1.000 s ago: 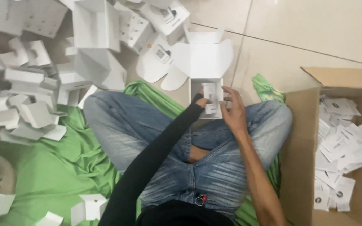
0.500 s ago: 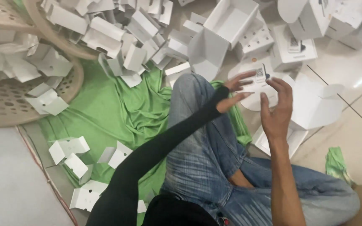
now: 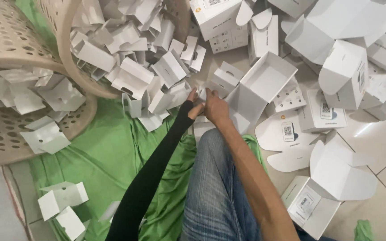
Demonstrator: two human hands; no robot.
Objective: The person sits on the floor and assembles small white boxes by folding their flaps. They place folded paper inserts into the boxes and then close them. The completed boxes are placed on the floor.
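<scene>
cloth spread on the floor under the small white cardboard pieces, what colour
Bright green cloth, plain, no pattern; seen in the head view.

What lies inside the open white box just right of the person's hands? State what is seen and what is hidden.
The open white box shows only its bare white floor and walls; nothing lies in it. The right hand covers part of its near left corner.

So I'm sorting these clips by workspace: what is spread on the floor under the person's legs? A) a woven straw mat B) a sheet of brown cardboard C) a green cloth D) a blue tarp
C: a green cloth lies spread under the jeans-clad leg, reaching toward the beige perforated basket full of small white folded cards.
</scene>
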